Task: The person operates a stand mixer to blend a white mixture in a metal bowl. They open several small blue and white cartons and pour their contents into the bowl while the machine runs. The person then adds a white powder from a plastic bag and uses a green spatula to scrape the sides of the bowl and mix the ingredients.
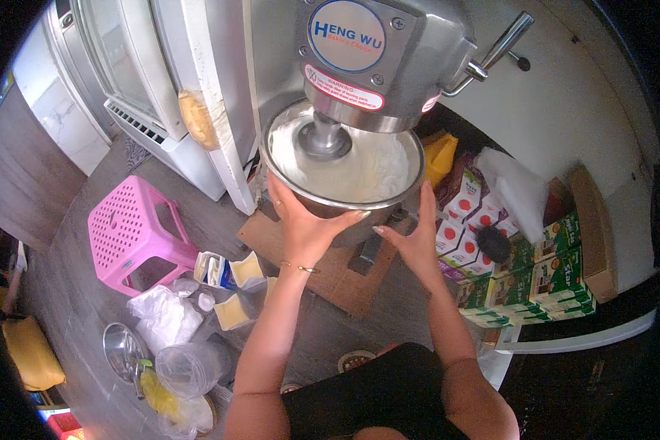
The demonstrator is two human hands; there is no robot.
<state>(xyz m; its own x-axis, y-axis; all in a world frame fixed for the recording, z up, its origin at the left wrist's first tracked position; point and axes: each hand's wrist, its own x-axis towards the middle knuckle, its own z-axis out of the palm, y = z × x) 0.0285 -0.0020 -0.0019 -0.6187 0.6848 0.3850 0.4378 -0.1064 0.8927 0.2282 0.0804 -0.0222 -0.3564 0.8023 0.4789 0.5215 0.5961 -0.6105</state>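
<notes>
Under the head of a grey stand mixer (390,60) hangs a steel mixing bowl (335,202) holding a white creamy mixture (357,176). The mixer's attachment (324,140) reaches down into the mixture; its lower part is hidden. My left hand (308,223) rests against the bowl's near left side, thumb stretched along below the rim, its fingers partly hidden behind the bowl. My right hand (418,236) is at the bowl's right side with thumb and fingers spread; whether it touches the bowl I cannot tell.
A pink plastic stool (124,231) stands left. Opened cartons (234,312), a plastic bag (168,316), a clear tub (187,368) and a metal bowl (122,352) sit on the floor. Flattened cardboard (330,280) lies beneath the mixer. Green boxes (555,275) and white cartons (462,242) are stacked right.
</notes>
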